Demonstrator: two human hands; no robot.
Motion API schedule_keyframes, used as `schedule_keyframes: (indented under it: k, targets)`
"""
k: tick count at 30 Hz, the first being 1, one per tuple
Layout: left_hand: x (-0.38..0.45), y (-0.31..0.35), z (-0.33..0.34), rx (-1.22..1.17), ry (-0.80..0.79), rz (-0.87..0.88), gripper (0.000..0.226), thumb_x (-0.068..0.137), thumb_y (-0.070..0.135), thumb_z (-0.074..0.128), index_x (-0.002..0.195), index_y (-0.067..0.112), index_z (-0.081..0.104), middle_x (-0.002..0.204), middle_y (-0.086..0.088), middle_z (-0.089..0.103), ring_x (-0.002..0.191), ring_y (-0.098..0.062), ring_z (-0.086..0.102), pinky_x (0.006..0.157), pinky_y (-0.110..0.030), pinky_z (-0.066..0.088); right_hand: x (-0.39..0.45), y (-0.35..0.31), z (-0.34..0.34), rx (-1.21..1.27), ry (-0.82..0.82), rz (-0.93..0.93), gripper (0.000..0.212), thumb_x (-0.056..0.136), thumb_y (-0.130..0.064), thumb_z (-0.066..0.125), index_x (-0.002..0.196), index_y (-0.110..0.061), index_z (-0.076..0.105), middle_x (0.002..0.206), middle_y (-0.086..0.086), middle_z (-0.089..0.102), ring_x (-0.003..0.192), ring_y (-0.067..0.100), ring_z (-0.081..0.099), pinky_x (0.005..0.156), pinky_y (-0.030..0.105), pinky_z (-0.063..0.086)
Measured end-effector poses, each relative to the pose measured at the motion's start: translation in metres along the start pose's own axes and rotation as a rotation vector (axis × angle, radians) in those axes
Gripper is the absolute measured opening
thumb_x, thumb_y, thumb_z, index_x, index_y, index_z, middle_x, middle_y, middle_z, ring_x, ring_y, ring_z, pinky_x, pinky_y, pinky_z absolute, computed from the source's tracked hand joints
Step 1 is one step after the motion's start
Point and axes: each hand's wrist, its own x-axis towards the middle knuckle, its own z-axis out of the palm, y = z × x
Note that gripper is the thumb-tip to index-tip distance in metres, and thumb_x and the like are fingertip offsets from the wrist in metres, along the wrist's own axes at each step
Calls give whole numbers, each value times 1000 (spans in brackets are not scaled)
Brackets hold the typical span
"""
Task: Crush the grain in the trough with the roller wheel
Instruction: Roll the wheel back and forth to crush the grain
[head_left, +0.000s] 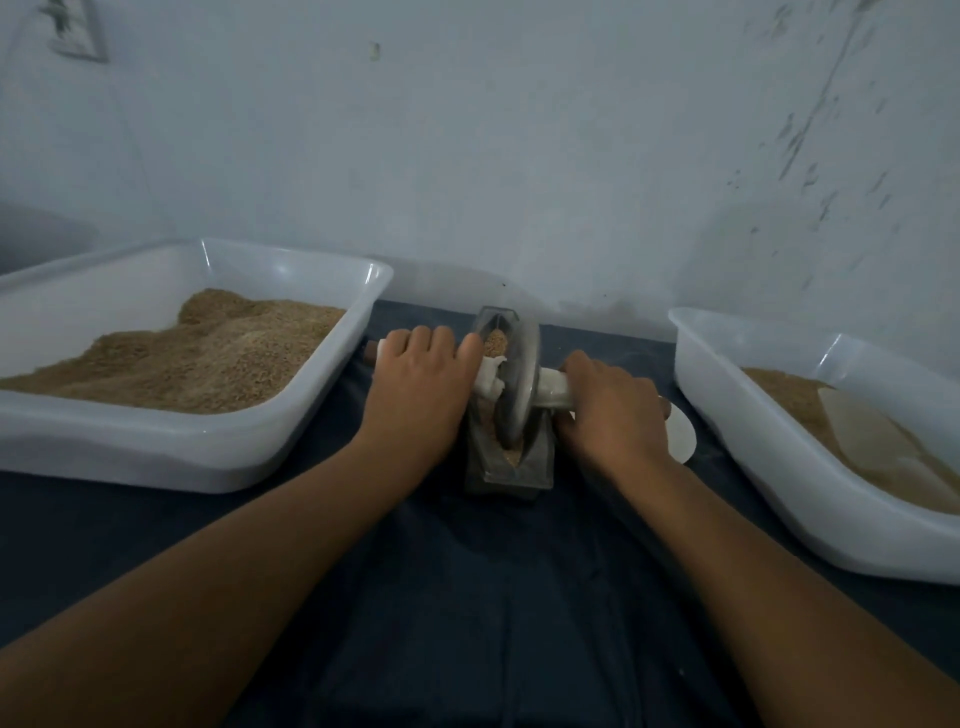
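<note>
**Roller wheel astride the trough, one hand on each end of its axle**

The trough is a narrow metal channel lying on the dark cloth, its long axis running away from the person toward the wall. The roller wheel stands on edge inside the trough, in line with that axis; its axle, wrapped in white, crosses the trough at right angles. The coming stroke therefore appears to run along the trough, toward or away from the wall, with both hands pushing together.

The left hand lies on the axle left of the trough, fingers curled over the top and held close together. The right hand grips the axle right of the trough, fingers wrapped round it. Both hands sit just beside the wheel, about equally near.

The grain shows in the trough beyond the wheel, and a little more at the near end by the wheel's lower rim.

Left of the trough stands a white tray heaped with tan meal; right of it a second white tray holds more, with a pale sheet lying on it. A white round object lies beside the right hand, partly covered.

Hidden: the wheel's contact with the trough floor, both thumbs, and the axle under the palms. The second tray is cut off at the frame edge. Dim light blurs how finely the grain is crushed.
</note>
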Motion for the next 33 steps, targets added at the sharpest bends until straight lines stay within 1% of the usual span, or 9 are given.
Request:
schedule_keyframes:
  k: [5,9,12,16,19,23,25,29,33]
  targets:
    - [5,-3,7,2,-3,-13,33,83,21,65,106,20,42,98,-5,57,89,-27,55,82,-40,43,11,4,6,-1,-18,-35,22,86,-29,66,98,-22,48,85,-4,58,77,26,59,67,36,29]
    - [9,-6,13,-2,-16,-22,35,81,22,68,105,20,43,96,-4,59,89,-26,57,81,-39,43,22,6,13,-38,-10,-14,21,85,-30,65,100,-24,52,82,-6,55,65,20,42,62,34,23]
    - [14,-7,18,-5,-26,-28,35,81,24,69,105,20,43,96,-4,59,88,-26,57,80,-39,42,31,8,17,-69,-14,-8,21,85,-32,65,101,-26,52,85,-4,60,65,19,39,57,32,16]
    - [23,-9,23,2,-37,-39,31,83,21,68,104,20,45,94,-3,60,86,-26,59,77,-37,38,42,9,22,-62,-61,7,20,88,-31,64,104,-26,53,90,-2,63,66,20,41,62,35,25]
    - [29,-11,28,3,-48,-40,29,84,20,67,104,21,46,94,-3,61,85,-27,59,75,-37,36,49,8,26,-75,-64,40,18,90,-30,64,105,-27,54,91,-1,64,61,18,35,59,33,21]
    - [39,-13,35,-11,-74,-46,29,85,21,67,106,20,46,95,-4,62,85,-27,60,73,-37,32,59,9,28,-65,-102,30,25,88,-28,66,110,-29,55,99,2,68,83,30,61,67,36,29]
    - [44,-15,38,-14,-70,-47,28,85,20,66,106,19,47,94,-5,62,84,-28,61,73,-37,29,65,10,30,-56,-118,26,25,88,-29,66,110,-29,56,99,2,68,85,31,62,67,36,30]
    - [51,-16,43,-13,-32,-41,20,88,18,62,103,18,50,92,-7,65,81,-30,62,70,-36,29,76,15,36,-44,-162,44,24,89,-31,65,111,-32,56,86,-4,55,74,21,45,61,34,30]
    - [59,-17,49,-23,-35,-27,20,88,18,61,105,17,51,93,-7,65,82,-31,63,70,-36,31,86,18,39,-47,-230,56,29,88,-27,64,114,-34,55,82,-6,46,78,22,46,58,33,30]
